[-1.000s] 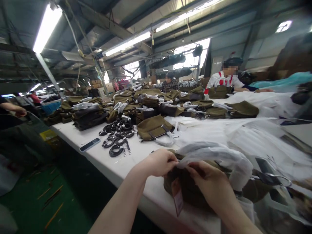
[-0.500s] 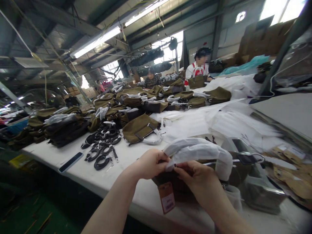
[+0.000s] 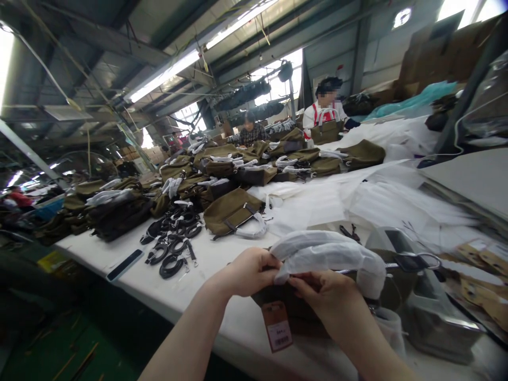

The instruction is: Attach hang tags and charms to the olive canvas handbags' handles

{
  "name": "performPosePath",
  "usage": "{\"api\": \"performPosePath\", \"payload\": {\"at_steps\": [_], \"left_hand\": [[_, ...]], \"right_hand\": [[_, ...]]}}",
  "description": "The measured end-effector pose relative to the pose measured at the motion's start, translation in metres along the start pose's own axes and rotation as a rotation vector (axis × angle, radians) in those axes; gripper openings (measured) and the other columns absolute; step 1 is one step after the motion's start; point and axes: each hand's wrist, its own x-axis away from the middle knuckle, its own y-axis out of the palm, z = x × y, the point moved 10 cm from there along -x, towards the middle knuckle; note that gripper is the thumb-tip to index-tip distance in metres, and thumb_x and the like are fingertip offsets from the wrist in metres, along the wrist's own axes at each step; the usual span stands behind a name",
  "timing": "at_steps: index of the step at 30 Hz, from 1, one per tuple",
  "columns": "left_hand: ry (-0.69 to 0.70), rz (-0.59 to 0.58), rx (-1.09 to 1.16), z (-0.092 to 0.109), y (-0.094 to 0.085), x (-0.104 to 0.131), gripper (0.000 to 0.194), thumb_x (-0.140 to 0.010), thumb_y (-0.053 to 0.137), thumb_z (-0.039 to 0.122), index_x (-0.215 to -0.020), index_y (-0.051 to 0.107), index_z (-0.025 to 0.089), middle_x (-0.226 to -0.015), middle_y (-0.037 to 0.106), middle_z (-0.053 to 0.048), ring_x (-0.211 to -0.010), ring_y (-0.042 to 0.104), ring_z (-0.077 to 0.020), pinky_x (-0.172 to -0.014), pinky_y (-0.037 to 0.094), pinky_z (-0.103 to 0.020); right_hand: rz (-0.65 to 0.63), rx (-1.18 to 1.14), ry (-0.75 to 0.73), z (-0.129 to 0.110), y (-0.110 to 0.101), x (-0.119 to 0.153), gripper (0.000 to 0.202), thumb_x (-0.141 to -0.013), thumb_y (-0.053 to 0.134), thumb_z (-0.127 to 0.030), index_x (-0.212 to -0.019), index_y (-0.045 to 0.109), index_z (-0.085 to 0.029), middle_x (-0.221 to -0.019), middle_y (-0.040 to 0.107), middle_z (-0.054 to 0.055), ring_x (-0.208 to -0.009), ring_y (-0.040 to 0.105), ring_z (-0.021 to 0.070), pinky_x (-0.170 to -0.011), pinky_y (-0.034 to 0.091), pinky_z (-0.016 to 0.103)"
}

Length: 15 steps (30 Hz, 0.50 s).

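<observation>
At the near edge of a long white table (image 3: 190, 275), a worker's left hand (image 3: 248, 272) and right hand (image 3: 331, 296) pinch the white paper wrap (image 3: 329, 254) on the handle of a dark olive bag (image 3: 296, 309), fingers closed on the paper's end. The thin wrap looks liable to tear or slide off if tugged too hard; the bag, its hang tag (image 3: 277, 327) dangling over the edge, could slip floorward. Black straps (image 3: 174, 246) lie nearby

Both forearms reach forward and meet at the middle. The left hand (image 3: 248, 271) is curled, fingertips pinched. The right hand (image 3: 333, 296) faces it, fingers bent inward, also pinching.
</observation>
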Motion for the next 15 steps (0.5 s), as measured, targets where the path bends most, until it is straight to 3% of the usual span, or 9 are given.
{"api": "performPosePath", "payload": {"at_steps": [4, 9, 15], "left_hand": [[0.009, 0.004, -0.054, 0.002, -0.002, 0.0, 0.022, -0.085, 0.058, 0.027, -0.077, 0.072, 0.013, -0.07, 0.063, 0.001, -0.07, 0.054, -0.0141, -0.066, 0.042, -0.019], [0.004, 0.036, -0.051, 0.002, -0.003, 0.001, 0.022, -0.084, 0.059, 0.029, -0.077, 0.074, 0.014, -0.071, 0.067, 0.0, -0.07, 0.056, -0.015, -0.066, 0.043, -0.02], [-0.014, 0.088, 0.043, 0.001, -0.003, 0.003, 0.024, -0.085, 0.061, 0.034, -0.079, 0.075, 0.016, -0.075, 0.071, -0.001, -0.074, 0.06, -0.0175, -0.068, 0.045, -0.021]], "right_hand": [[-0.013, -0.038, -0.016, 0.0, 0.0, 0.001, 0.022, -0.08, 0.062, -0.038, -0.077, 0.079, -0.025, -0.066, 0.076, 0.0, -0.059, 0.07, 0.0183, -0.054, 0.051, 0.025], [-0.071, -0.098, -0.108, -0.003, 0.004, 0.007, 0.025, -0.086, 0.055, -0.035, -0.087, 0.079, -0.026, -0.08, 0.078, -0.001, -0.071, 0.071, 0.0181, -0.068, 0.054, 0.025], [-0.028, -0.068, -0.031, 0.008, 0.005, 0.004, 0.026, -0.085, 0.056, -0.039, -0.082, 0.077, -0.025, -0.07, 0.075, 0.001, -0.066, 0.07, 0.0185, -0.066, 0.054, 0.027]]}}
